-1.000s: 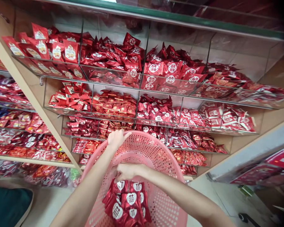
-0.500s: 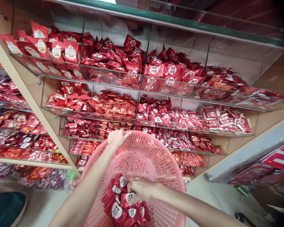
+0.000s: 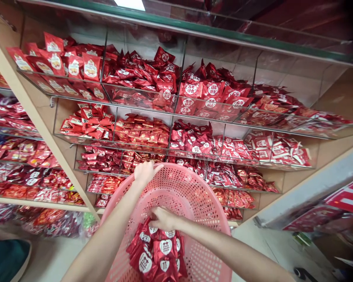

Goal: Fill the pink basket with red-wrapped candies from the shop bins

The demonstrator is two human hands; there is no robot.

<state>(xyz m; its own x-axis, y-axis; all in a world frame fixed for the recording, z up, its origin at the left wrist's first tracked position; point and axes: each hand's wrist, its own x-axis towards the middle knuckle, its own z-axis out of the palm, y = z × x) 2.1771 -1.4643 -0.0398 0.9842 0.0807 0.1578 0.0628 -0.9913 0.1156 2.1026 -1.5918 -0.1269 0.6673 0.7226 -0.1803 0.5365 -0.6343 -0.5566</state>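
Observation:
A pink perforated plastic basket (image 3: 206, 196) tilts in front of me, its mouth towards me. My left hand (image 3: 145, 172) is closed over its far rim at the left. Inside, a pile of shiny red candy packets (image 3: 165, 247) with white heart-shaped labels lies at the near left. At the top of this pile is my right hand (image 3: 163, 219), fingers curled down on one red candy packet (image 3: 153, 229). The fingertips are partly hidden against it.
Shelves with clear dividers (image 3: 173, 103) hold many red packets behind the basket. A wooden upright (image 3: 44, 125) parts them from another shelf unit at left. Bagged sweets (image 3: 55, 223) lie low at left. A dark green object (image 3: 6, 258) is at lower left.
My right hand has moved up and left within the basket, uncovering a packet with a heart label in the pile. My left hand stays on the rim.

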